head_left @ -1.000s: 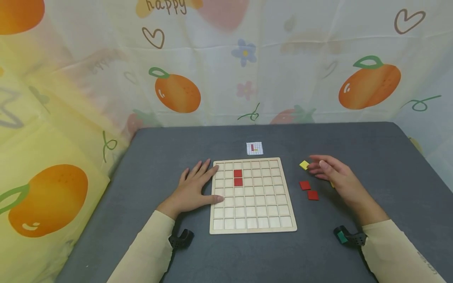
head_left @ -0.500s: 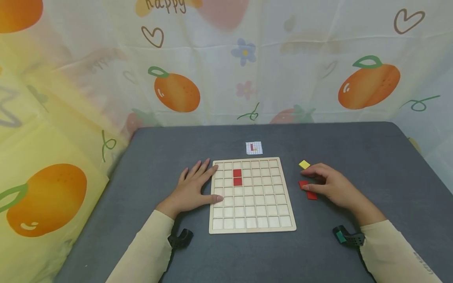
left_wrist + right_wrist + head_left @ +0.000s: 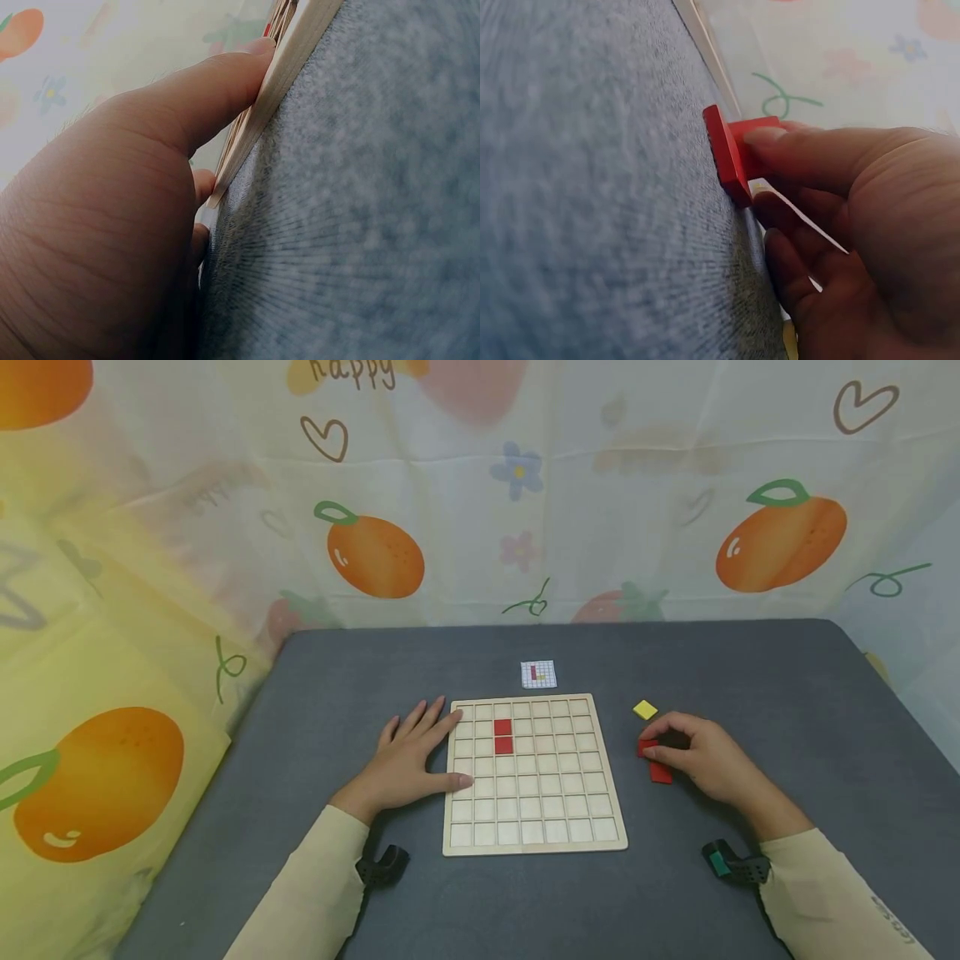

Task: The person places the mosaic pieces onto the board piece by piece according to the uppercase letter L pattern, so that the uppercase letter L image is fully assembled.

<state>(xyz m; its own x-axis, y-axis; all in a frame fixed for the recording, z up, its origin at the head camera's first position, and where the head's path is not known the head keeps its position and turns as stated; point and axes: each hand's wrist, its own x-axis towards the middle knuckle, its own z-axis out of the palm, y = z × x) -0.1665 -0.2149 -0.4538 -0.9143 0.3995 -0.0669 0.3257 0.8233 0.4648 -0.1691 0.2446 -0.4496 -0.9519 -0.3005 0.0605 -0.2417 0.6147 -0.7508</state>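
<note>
1. Left hand (image 3: 408, 768) spread, thumb on left edge of gridded board (image 3: 532, 810); hands well apart.
2. Right hand (image 3: 708, 760) pinches red tile (image 3: 754, 160), right of board.
3. Second red tile (image 3: 662, 773) just beside it on worktop (image 3: 547, 902).
4. Two seated red tiles (image 3: 502, 745), third column.
5. Yellow tile (image 3: 645, 710) beyond right hand.
6. Card (image 3: 538, 674) behind board.

Head view is taken from above, aimed forward and down; whole board (image 3: 532, 810) is framed at 5 o'clock. Left wrist view is shot close in at left hand (image 3: 105, 210), rolled, table (image 3: 375, 195) at 3. Right wrist likewise, table at 9; red tiles (image 3: 727, 157) are shared with head.
</note>
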